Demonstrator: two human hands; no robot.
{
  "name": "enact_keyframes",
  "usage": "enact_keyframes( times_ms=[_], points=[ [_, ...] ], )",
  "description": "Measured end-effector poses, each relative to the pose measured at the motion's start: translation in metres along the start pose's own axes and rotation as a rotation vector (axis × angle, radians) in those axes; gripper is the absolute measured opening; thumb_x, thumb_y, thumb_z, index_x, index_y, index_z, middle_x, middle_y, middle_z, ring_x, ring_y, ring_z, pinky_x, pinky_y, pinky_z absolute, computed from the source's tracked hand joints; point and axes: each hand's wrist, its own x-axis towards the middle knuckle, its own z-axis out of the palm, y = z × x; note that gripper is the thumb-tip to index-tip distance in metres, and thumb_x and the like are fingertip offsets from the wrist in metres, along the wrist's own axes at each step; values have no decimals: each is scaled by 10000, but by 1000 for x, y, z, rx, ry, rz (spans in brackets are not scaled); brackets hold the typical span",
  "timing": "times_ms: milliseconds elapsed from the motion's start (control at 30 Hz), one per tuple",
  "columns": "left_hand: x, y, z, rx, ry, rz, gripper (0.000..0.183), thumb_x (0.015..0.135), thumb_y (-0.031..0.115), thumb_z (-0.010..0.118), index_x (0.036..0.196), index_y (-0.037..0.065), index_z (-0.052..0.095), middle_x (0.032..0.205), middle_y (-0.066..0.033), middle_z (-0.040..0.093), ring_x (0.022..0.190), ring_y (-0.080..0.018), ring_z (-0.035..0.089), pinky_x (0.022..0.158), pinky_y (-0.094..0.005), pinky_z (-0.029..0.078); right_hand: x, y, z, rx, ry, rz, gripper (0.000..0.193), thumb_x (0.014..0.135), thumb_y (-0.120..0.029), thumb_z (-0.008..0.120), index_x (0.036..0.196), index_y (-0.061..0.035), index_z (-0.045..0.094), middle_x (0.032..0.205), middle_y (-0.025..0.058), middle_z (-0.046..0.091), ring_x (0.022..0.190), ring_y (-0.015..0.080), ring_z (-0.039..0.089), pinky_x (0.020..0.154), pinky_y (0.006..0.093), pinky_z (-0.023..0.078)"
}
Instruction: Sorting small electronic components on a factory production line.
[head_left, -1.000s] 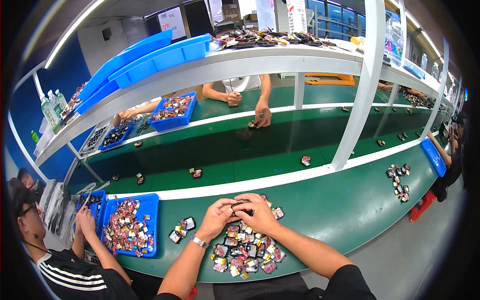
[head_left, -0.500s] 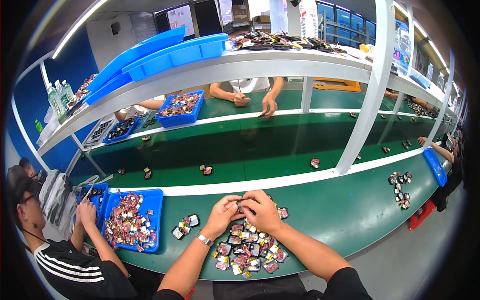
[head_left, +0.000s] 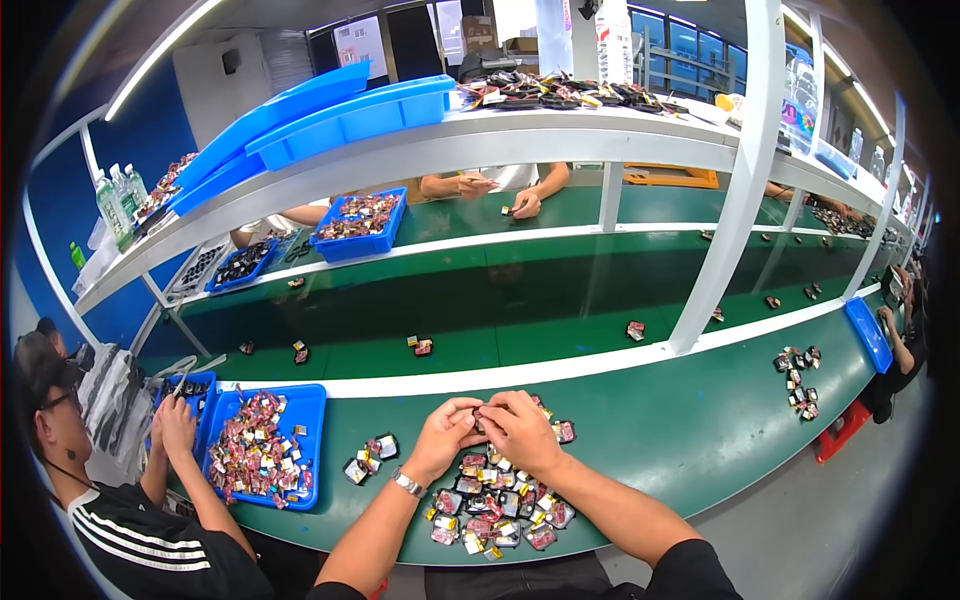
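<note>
My left hand (head_left: 445,438) and my right hand (head_left: 520,432) meet above the green bench, fingers pinched around a small black-cased electronic unit (head_left: 479,421). Fingers cover most of that unit, so its details are hidden. Below and around my wrists spreads a pile of similar units (head_left: 478,503), black cases with red circuit boards and silver-and-yellow battery cells. A few more units (head_left: 381,446) lie left of my left forearm, which wears a metal watch.
A blue tray (head_left: 318,440) of red boards and cells stands at left, beside a seated co-worker (head_left: 140,520). Beyond a white rail, the green conveyor (head_left: 520,337) carries scattered units. White posts hold a shelf (head_left: 560,128) overhead. More units (head_left: 797,380) lie at right.
Units on the conveyor have shifted slightly to the right. My right hand's fingers have moved a little on the held unit. The co-worker opposite has raised one hand and holds a unit.
</note>
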Motion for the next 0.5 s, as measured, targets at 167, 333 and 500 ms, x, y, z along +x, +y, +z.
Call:
enact_keyframes(
  times_ms=[167,333,500],
  points=[
    [1,-3,0,29,17,11,240,983,46,473,1216,-11,482,1138,-117,623,1048,-186,625,880,-331,561,-3,-2,4,-6,22,41,167,750,-35,721,908,-40,668,921,71,597,842,248,584,716,346,503],
    [1,-5,2,37,44,56,219,965,58,526,1172,-12,517,1062,-101,648,949,-166,651,799,-314,584,-2,-3,3,7,26,45,161,751,-28,717,902,-32,660,927,80,594,853,257,581,724,346,501],
    [0,-5,4,115,99,71,182,949,55,558,1126,11,553,1007,-70,659,896,-119,643,722,-260,563,1,-8,-3,371,-12,411,201,784,-12,689,983,-2,664,948,98,611,754,193,643,676,279,540]
  ],
)
